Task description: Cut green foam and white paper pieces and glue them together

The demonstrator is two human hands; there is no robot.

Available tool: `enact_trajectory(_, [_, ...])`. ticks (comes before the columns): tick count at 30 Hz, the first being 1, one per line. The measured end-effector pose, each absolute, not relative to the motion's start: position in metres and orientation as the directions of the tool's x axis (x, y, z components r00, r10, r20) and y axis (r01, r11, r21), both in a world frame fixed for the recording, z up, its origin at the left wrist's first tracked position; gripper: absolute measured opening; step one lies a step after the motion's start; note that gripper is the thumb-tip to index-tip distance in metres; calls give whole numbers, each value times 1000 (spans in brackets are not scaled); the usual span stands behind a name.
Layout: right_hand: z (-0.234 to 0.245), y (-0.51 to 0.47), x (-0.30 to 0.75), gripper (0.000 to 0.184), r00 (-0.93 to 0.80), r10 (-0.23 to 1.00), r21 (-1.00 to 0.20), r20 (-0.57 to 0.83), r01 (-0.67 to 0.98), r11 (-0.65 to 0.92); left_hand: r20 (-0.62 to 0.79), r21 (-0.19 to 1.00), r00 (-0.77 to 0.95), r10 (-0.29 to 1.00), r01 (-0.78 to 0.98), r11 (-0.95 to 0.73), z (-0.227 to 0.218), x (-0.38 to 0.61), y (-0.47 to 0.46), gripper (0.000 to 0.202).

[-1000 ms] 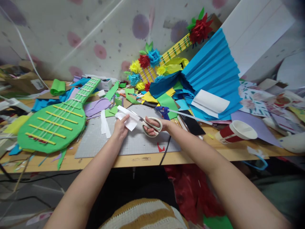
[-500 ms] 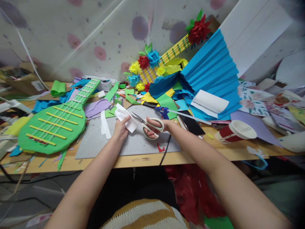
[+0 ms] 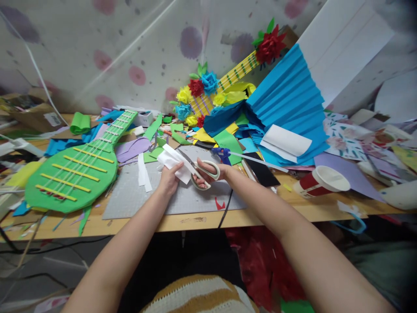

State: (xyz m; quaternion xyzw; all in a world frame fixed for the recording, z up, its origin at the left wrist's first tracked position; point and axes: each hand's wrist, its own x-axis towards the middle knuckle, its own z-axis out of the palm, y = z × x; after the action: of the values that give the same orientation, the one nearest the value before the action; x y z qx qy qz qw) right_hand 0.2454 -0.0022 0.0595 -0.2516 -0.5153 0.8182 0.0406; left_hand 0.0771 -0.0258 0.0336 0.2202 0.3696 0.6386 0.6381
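Observation:
My left hand [image 3: 169, 179] pinches a folded piece of white paper [image 3: 167, 159] above the grey cutting mat [image 3: 130, 204]. My right hand [image 3: 206, 170] has its fingers through the handles of a pair of white-handled scissors [image 3: 213, 169]. The scissor blades reach into the paper from the right; the lower blade is partly hidden behind it. Cut white strips [image 3: 143, 171] lie on the mat to the left of the paper. Behind my right hand is a blue glue gun [image 3: 221, 152]. A small red scrap [image 3: 220, 203] rests near the mat's front edge.
A green paper lute [image 3: 74, 169] lies at the left. Farther back stands a yellow paper guitar [image 3: 239, 69] with paper flowers. A pleated blue sheet [image 3: 286, 100], a black phone [image 3: 260, 168] and a red-and-white paper cup [image 3: 321, 180] are at the right. Coloured scraps cover the table's back.
The scissors and my right hand have moved slightly left, farther into the white paper. My left hand has shifted a little right, and the paper has tilted.

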Motion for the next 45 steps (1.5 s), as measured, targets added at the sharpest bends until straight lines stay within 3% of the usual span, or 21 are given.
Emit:
enact_trajectory(6, [62, -1, 252, 67, -889, 278, -881, -365, 233, -412, -225, 634, -26, 974, -763, 126, 44, 72, -20, 30])
enact_trajectory(12, [60, 1, 255, 66, -912, 242, -893, -332, 220, -393, -324, 650, -91, 942, -745, 152, 46, 75, -12, 26])
enact_trajectory(21, [53, -6, 253, 65, -881, 331, -898, -337, 194, -395, -425, 520, -100, 900, -840, 152, 49, 84, -15, 13])
enact_trajectory(33, [43, 3, 254, 65, -899, 297, -901, -322, 194, -389, -434, 585, -214, 875, -806, 93, 42, 88, -14, 14])
enact_trajectory(45, [59, -5, 251, 60, -800, 399, -844, -449, 234, -482, -453, 566, -217, 865, -819, 91, 44, 88, -15, 16])
